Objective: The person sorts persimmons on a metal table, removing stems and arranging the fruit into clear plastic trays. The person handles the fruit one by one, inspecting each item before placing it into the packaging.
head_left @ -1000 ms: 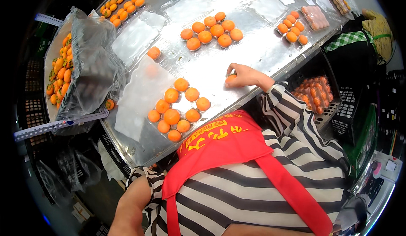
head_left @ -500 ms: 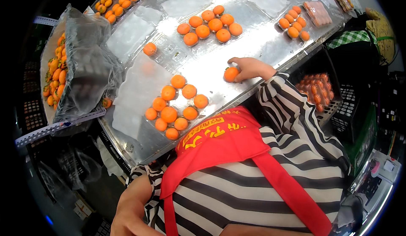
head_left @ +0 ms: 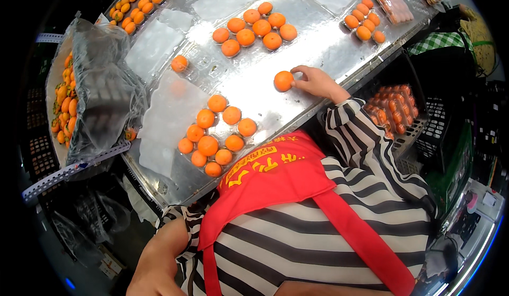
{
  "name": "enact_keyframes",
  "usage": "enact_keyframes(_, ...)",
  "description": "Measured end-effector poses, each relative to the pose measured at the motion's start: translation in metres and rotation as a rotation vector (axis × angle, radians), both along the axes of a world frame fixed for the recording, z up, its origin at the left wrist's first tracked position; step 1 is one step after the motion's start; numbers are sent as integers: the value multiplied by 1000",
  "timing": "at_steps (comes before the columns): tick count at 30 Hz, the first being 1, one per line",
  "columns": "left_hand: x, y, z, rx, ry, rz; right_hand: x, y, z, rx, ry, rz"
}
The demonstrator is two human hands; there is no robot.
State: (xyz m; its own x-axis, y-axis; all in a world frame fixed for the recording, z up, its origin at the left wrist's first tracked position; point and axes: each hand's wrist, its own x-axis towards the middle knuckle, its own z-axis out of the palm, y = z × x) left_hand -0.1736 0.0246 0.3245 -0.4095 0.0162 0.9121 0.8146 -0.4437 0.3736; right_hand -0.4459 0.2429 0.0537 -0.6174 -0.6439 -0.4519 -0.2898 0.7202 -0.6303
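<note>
My right hand (head_left: 312, 84) grips an orange persimmon (head_left: 281, 81) between thumb and fingers over the bare metal table (head_left: 302, 47). Below and left of it, a group of fruit in clear packaging (head_left: 208, 145) lies beside a white sheet (head_left: 161, 131). A similar group (head_left: 245, 38) is farther back, and a lone fruit (head_left: 179, 63) sits left of it on clear plastic. My left arm reaches down to the lower edge, where my left hand (head_left: 159, 283) shows only in part, its fingers hidden.
A plastic-lined box of persimmons (head_left: 66, 105) stands left, beside a perforated metal bar (head_left: 77, 171). Packed fruit (head_left: 363, 23) and a pink package (head_left: 395, 7) lie back right. Another fruit group (head_left: 139, 7) is back left. A crate of packed fruit (head_left: 392, 108) is below the table's right edge.
My right hand has moved up along the table with the fruit, which now shows more fully at its fingertips. A co-worker's hand seen earlier at the top left is out of view.
</note>
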Motion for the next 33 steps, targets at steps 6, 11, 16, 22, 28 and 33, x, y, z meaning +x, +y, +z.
enact_keyframes(6,-8,-8,-3,-67,53,-142,5,6,2,-108,39,-112)
enact_keyframes(11,-15,-5,-7,-144,52,-73,11,4,-4,-315,139,-125)
enact_keyframes(16,-18,-17,2,-231,-69,-222,-4,-16,1,-426,349,-184)
enact_keyframes(22,-6,-19,-3,-76,5,-186,-44,-80,9,-527,578,-76)
enact_keyframes(28,-19,-18,-3,-156,-2,-196,-71,-121,-7,-228,649,-11)
enact_keyframes(33,-23,-31,-6,-200,-168,-349,-63,-124,-24,-339,866,56)
